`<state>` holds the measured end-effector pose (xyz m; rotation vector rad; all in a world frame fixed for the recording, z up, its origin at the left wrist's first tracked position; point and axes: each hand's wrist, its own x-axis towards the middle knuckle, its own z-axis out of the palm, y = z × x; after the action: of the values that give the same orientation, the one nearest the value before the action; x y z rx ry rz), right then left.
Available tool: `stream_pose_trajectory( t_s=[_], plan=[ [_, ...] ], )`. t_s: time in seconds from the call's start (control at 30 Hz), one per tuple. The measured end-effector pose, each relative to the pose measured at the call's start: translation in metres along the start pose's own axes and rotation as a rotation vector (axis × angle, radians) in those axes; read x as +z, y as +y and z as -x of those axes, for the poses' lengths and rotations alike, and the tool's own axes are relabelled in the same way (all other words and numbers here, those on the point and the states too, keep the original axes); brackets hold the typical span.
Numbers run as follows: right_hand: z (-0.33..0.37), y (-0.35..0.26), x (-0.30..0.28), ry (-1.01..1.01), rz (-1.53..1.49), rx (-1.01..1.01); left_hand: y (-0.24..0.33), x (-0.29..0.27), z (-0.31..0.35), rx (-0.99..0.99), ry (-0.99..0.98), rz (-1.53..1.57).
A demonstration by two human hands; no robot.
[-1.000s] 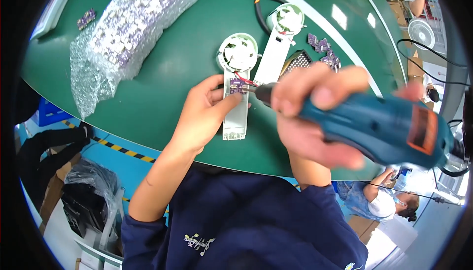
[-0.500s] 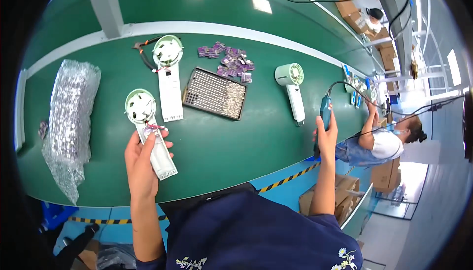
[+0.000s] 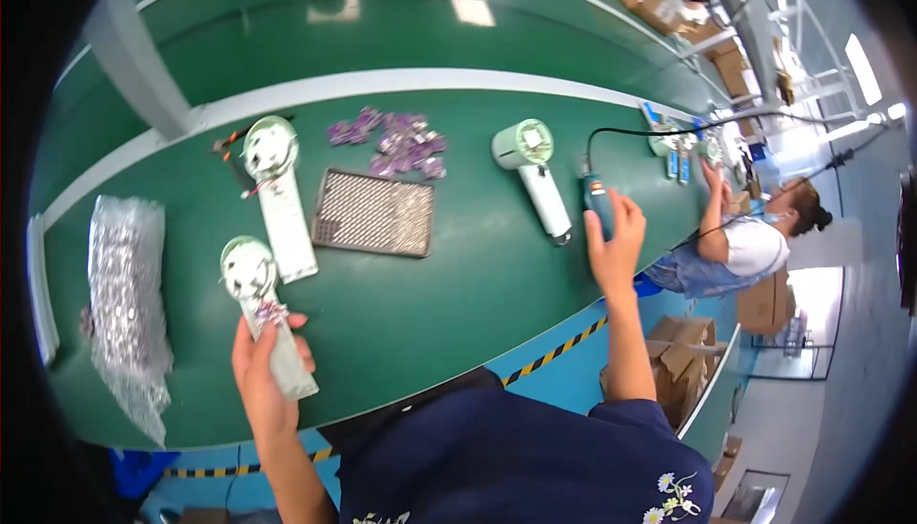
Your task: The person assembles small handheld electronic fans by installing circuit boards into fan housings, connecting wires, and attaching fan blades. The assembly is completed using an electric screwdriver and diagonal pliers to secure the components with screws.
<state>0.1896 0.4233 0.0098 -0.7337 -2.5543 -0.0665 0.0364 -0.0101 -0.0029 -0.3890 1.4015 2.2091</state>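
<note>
My left hand (image 3: 263, 371) is closed around the white handle of an opened handheld fan (image 3: 250, 271), with its pale green round head pointing away from me. Small coloured wires show by my fingertips. My right hand (image 3: 619, 242) is at the teal electric screwdriver (image 3: 598, 207), fingers stretched out on its right and thumb along its left; the hand hides its lower part. Another opened fan (image 3: 288, 223) lies just beyond the one I hold. A closed green-and-white fan (image 3: 546, 201) rests left of the screwdriver.
A black tray of small metal screws (image 3: 330, 235) lies mid-table, with purple circuit boards (image 3: 406, 147) behind it. Bubble-wrapped parts (image 3: 129, 285) are at the left, orange-and-black pliers (image 3: 229, 153) at the back. The screwdriver's cord (image 3: 659, 130) runs right, toward a co-worker (image 3: 755, 237).
The view has shifted, so the table things sit lower and further left. My right fingers, wrapped round the screwdriver before, are now stretched out beside it. My left hand still holds the fan.
</note>
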Motion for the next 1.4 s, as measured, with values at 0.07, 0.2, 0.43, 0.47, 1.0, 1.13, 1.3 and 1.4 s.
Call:
stream_pose_trajectory(
  t_s=[0.07,0.2,0.43,0.47,1.0,1.13,1.3,1.4],
  plan=[
    [-0.003,-0.015,-0.004,-0.125,-0.232,-0.057,-0.001,0.004,-0.004,0.007,-0.022,-0.027],
    [-0.020,-0.036,0.003,-0.255,-0.130,0.030,-0.003,0.013,-0.008,0.039,-0.077,-0.047],
    [-0.029,-0.036,0.056,-0.173,-0.194,0.091,-0.006,0.004,0.006,0.058,0.050,-0.028],
    [-0.032,-0.038,0.050,-0.185,-0.204,0.176,-0.007,0.002,0.005,0.032,0.043,-0.013],
    [-0.022,-0.291,0.015,-0.792,-1.038,-0.607,-0.007,0.002,-0.005,0.028,-0.117,0.048],
    [-0.026,-0.297,0.022,-0.909,-1.138,-0.564,-0.005,0.004,-0.003,0.006,-0.139,0.051],
    [-0.026,-0.307,0.022,-1.034,-1.276,-0.302,-0.004,0.002,-0.002,0.047,-0.154,0.029],
    [-0.014,-0.306,0.019,-1.038,-1.352,-0.157,-0.002,0.002,0.000,0.041,-0.163,0.040]
  ],
)
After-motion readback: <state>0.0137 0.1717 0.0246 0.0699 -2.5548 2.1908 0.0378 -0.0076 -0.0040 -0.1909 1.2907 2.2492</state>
